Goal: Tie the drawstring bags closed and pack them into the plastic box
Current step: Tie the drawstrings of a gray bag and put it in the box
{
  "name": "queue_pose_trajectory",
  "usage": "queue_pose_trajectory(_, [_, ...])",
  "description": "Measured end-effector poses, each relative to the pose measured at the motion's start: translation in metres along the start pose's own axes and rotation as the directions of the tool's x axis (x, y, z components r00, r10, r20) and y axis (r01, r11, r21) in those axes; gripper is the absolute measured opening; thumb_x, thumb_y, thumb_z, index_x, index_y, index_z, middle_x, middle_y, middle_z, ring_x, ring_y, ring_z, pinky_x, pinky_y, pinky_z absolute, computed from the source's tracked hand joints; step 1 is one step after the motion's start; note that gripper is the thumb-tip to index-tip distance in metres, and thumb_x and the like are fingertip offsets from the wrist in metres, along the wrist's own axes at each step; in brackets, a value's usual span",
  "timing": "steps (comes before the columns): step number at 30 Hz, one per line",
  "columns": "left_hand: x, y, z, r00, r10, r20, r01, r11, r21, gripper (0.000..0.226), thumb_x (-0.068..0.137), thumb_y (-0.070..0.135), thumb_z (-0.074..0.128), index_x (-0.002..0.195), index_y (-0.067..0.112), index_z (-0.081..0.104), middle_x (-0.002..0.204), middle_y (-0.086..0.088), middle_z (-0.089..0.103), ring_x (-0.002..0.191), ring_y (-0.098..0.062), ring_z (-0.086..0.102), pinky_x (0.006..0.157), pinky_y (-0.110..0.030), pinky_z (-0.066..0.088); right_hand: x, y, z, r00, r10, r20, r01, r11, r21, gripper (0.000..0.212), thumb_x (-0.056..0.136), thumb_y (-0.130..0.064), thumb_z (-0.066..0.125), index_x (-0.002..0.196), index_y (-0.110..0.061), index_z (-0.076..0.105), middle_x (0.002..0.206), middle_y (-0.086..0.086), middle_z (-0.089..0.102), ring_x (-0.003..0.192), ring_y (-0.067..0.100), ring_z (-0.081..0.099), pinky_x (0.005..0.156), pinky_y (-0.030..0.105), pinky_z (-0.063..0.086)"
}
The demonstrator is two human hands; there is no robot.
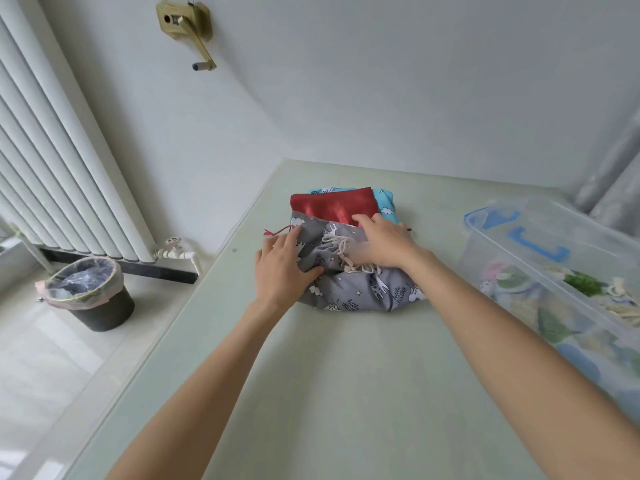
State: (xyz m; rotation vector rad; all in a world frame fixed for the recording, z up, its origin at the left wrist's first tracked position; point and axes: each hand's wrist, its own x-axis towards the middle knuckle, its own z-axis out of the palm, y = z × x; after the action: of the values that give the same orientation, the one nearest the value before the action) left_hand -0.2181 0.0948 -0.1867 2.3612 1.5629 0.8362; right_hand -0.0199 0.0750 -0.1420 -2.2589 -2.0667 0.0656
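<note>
A grey unicorn-print drawstring bag (360,289) lies on top of a small pile in the middle of the table, its cream drawstring (341,249) loose across it. Under it are a red satin bag (332,204) and a light blue cloud-print bag (386,202). My left hand (282,268) rests on the grey bag's left edge with the thumb pinching a fold of fabric. My right hand (381,242) presses flat on the bag's upper right part, beside the cord. The clear plastic box (540,247) with blue latches stands at the right and holds several patterned bags.
The pale green table (346,375) has its left edge running diagonally toward me. Left of it on the floor stand a dark waste bin (91,292) with a plastic liner, a white radiator (52,168) and a pipe valve (175,251). A brass crank (188,29) hangs on the wall.
</note>
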Motion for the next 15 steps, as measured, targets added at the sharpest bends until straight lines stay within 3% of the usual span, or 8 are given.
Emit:
queue_pose_trajectory(4, [-0.007, 0.005, -0.004, 0.996, 0.055, -0.064, -0.052, 0.997, 0.051, 0.075, 0.08, 0.04, 0.065, 0.144, 0.021, 0.03, 0.138, 0.003, 0.048, 0.126, -0.024, 0.041, 0.099, -0.031, 0.029, -0.016, -0.001, -0.007, 0.993, -0.033, -0.116, 0.026, 0.998, -0.06, 0.06, 0.072, -0.052, 0.07, 0.112, -0.01, 0.054, 0.114, 0.009, 0.051, 0.109, 0.029, 0.048, 0.089, 0.039, 0.036])
queue_pose_trajectory(7, [-0.014, 0.011, -0.02, 0.989, 0.079, -0.121, -0.095, 0.986, -0.137, 0.069, 0.08, 0.027, 0.068, 0.141, 0.022, 0.036, 0.136, 0.004, 0.049, 0.115, -0.022, 0.052, 0.087, -0.029, 0.037, -0.038, -0.003, -0.023, 0.972, -0.088, -0.218, 0.074, 0.995, -0.068, 0.063, 0.072, -0.054, 0.068, 0.112, -0.008, 0.051, 0.114, 0.008, 0.053, 0.109, 0.028, 0.048, 0.084, 0.035, 0.036])
queue_pose_trajectory(10, [-0.018, 0.024, -0.043, 0.965, 0.105, -0.242, -0.185, 0.924, -0.334, 0.061, 0.078, 0.015, 0.07, 0.134, 0.021, 0.047, 0.126, 0.003, 0.056, 0.104, -0.019, 0.057, 0.076, -0.018, 0.038, -0.067, -0.005, -0.052, 0.965, -0.02, -0.261, 0.053, 0.991, 0.12, 0.06, 0.073, -0.055, 0.068, 0.109, -0.012, 0.044, 0.094, 0.006, 0.059, 0.086, 0.028, 0.056, 0.065, 0.032, 0.034])
queue_pose_trajectory(15, [-0.016, 0.09, -0.088, 0.928, 0.151, -0.34, -0.333, 0.745, -0.578, 0.045, 0.082, 0.013, 0.067, 0.124, 0.023, 0.054, 0.102, 0.008, 0.063, 0.082, -0.006, 0.057, 0.073, -0.011, 0.043, -0.127, 0.017, -0.13, 0.92, 0.086, -0.382, 0.071, 0.923, 0.379, 0.064, 0.071, -0.052, 0.072, 0.119, -0.023, 0.041, 0.094, -0.002, 0.058, 0.085, 0.021, 0.054, 0.075, 0.035, 0.042])
